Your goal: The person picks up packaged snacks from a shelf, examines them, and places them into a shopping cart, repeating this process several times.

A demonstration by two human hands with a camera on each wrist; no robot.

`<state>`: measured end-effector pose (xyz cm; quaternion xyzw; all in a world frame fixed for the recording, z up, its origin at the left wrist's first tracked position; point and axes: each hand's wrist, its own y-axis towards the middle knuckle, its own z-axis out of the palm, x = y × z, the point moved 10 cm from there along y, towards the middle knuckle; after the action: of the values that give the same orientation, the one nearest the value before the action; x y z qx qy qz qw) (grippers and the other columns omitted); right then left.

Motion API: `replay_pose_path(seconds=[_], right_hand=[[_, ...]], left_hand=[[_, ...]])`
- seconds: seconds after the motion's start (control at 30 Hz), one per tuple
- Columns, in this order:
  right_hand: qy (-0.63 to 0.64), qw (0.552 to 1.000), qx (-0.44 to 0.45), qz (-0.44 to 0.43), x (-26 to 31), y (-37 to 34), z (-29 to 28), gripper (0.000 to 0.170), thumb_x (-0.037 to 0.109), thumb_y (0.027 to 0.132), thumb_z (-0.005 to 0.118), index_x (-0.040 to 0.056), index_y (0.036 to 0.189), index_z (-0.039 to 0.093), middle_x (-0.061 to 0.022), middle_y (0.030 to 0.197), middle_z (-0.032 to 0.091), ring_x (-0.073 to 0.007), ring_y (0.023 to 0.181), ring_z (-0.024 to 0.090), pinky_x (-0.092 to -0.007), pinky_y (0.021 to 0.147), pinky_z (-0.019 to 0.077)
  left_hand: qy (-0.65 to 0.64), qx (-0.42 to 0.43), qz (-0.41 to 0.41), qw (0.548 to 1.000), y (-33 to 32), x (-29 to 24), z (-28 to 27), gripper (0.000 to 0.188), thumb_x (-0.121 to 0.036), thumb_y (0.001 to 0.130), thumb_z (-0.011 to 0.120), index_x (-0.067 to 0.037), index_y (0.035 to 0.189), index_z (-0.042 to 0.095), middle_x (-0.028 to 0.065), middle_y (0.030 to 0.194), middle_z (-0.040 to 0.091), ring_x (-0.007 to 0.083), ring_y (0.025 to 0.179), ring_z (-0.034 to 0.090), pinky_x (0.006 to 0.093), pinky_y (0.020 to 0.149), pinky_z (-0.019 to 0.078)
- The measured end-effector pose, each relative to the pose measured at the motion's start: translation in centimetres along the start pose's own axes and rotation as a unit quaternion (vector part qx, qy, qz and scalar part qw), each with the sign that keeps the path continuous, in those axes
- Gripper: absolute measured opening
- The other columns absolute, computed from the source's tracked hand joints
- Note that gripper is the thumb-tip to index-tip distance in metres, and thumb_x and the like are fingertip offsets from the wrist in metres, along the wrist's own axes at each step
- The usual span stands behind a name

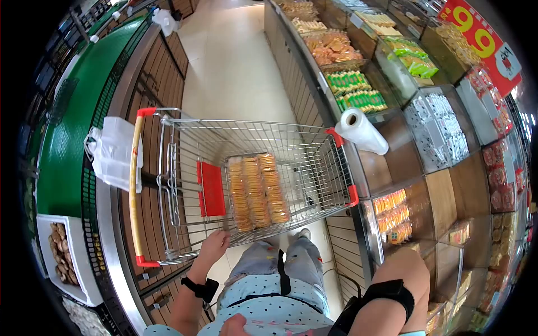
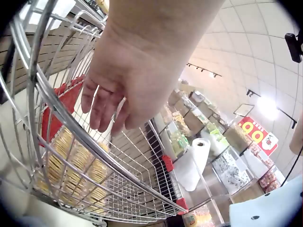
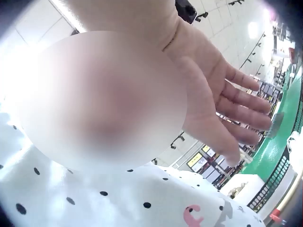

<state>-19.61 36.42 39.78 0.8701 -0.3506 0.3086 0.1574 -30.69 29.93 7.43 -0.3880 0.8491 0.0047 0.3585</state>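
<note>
Hanging relaxed beside the red-cornered metal cart (image 1: pixel 353 196), the left hand (image 1: pixel 213 248) may or may not touch it. The right hand (image 3: pixel 204 82) is unclenched. Ahead-right of the left hand, clear-wrapped golden biscuits (image 1: pixel 256 193) are carried; steering would call for a firm grip.

Clear-wrapped golden snacks (image 1: pixel 258 193), three rows, inside shopping cart (image 1: pixel 212 189)

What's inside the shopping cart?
The cart holds a clear pack of golden, snack-like items in three rows. Whatever lies directly beneath that pack is covered and can't be seen.
</note>
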Motion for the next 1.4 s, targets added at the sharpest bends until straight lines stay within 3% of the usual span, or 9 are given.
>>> replay_pose_path(seconds=[0.37, 0.63, 0.73, 0.77, 0.83, 0.93, 1.03, 1.3, 1.4], right_hand=[[0.077, 0.977, 0.179, -0.081, -2.4, 5.7, 1.5, 0.024, 0.016, 0.066, 0.054, 0.0019, 0.084, 0.048, -0.0097, 0.07, 0.05, -0.0247, 0.069, 0.05, -0.031, 0.058, 0.04], [0.131, 0.942, 0.307, -0.032, -11.7, 4.6, -1.0, 0.025, 0.018, 0.069, 0.054, 0.0019, 0.087, 0.047, -0.0109, 0.068, 0.05, -0.0259, 0.065, 0.05, -0.0323, 0.054, 0.04], [0.169, 0.945, 0.256, 0.117, -23.4, 7.3, -2.3, 0.026, 0.023, 0.072, 0.052, 0.0032, 0.089, 0.05, -0.0132, 0.065, 0.052, -0.0272, 0.061, 0.051, -0.0322, 0.054, 0.0407], [0.287, 0.939, 0.067, 0.177, -29.7, 6.5, -1.6, 0.028, 0.024, 0.072, 0.052, 0.0017, 0.089, 0.051, -0.0146, 0.065, 0.052, -0.0259, 0.062, 0.052, -0.0321, 0.056, 0.041], [0.386, 0.858, -0.065, 0.333, -43.1, 3.8, 5.1, 0.022, 0.019, 0.076, 0.05, 0.0015, 0.09, 0.05, -0.0096, 0.068, 0.056, -0.0152, 0.062, 0.055, -0.0268, 0.052, 0.0425], [0.424, 0.733, -0.227, 0.481, -60.7, -3.4, 18.0, 0.022, 0.016, 0.079, 0.045, -0.0014, 0.093, 0.043, -0.0093, 0.072, 0.054, -0.0141, 0.058, 0.052, -0.0229, 0.051, 0.0423], [0.585, 0.499, -0.273, 0.578, -67.2, -6.2, 24.3, 0.024, 0.018, 0.08, 0.043, -0.0001, 0.095, 0.04, -0.0091, 0.069, 0.052, -0.0145, 0.052, 0.051, -0.0242, 0.044, 0.0405], [0.545, 0.364, -0.327, 0.681, -75.8, -6.1, 29.8, 0.026, 0.021, 0.072, 0.054, -0.0003, 0.081, 0.043, -0.0113, 0.063, 0.05, -0.0187, 0.04, 0.048, -0.0262, 0.03, 0.033], [0.464, 0.371, -0.352, 0.723, -78.3, -7.5, 32.1, 0.023, 0.022, 0.072, 0.052, 0.0012, 0.076, 0.043, -0.0115, 0.059, 0.051, -0.0208, 0.04, 0.051, -0.0269, 0.031, 0.0334]], left_hand=[[-0.039, -0.063, -0.058, 0.996, -1.2, 3.4, -1.3, 0.011, -0.013, 0.072, 0.048, -0.008, 0.082, 0.052, 0.0089, 0.077, 0.049, 0.0256, 0.073, 0.05, 0.0338, 0.061, 0.0419], [-0.013, -0.143, -0.093, 0.985, 0.5, 4.4, -1.1, 0.009, -0.009, 0.069, 0.05, -0.004, 0.077, 0.051, 0.0096, 0.078, 0.05, 0.0256, 0.074, 0.049, 0.0333, 0.063, 0.041], [-0.005, -0.171, -0.179, 0.969, 1.3, 5.3, -1.0, 0.013, -0.008, 0.067, 0.05, -0.006, 0.08, 0.052, 0.0093, 0.082, 0.051, 0.0261, 0.076, 0.049, 0.034, 0.065, 0.0407], [0.017, -0.183, -0.202, 0.962, 1.6, 5.7, -0.8, 0.014, -0.009, 0.067, 0.05, -0.007, 0.081, 0.053, 0.0089, 0.083, 0.051, 0.0257, 0.077, 0.049, 0.0342, 0.066, 0.0407], [0.051, -0.181, -0.27, 0.944, 2.1, 6.8, -0.2, 0.017, -0.009, 0.066, 0.051, -0.008, 0.082, 0.053, 0.008, 0.086, 0.051, 0.0248, 0.079, 0.049, 0.0346, 0.067, 0.0403], [0.065, -0.189, -0.32, 0.926, 3.4, 7.4, -0.2, 0.024, -0.007, 0.065, 0.05, -0.008, 0.089, 0.051, 0.0103, 0.092, 0.05, 0.0262, 0.084, 0.047, 0.036, 0.07, 0.0385], [0.1, -0.212, -0.33, 0.915, 3.9, 7.3, -0.7, 0.029, -0.003, 0.063, 0.049, -0.008, 0.092, 0.049, 0.0113, 0.095, 0.048, 0.0271, 0.084, 0.046, 0.0367, 0.071, 0.0374], [0.062, -0.189, -0.388, 0.9, 4.2, 8.7, 0.0, 0.026, 0.001, 0.062, 0.046, -0.007, 0.085, 0.053, 0.0102, 0.09, 0.05, 0.0258, 0.081, 0.048, 0.0347, 0.067, 0.0396], [0.066, -0.182, -0.387, 0.902, 4.3, 8.8, 0.2, 0.024, 0.0, 0.062, 0.046, -0.007, 0.084, 0.053, 0.0099, 0.089, 0.05, 0.0261, 0.081, 0.048, 0.0352, 0.067, 0.04]])
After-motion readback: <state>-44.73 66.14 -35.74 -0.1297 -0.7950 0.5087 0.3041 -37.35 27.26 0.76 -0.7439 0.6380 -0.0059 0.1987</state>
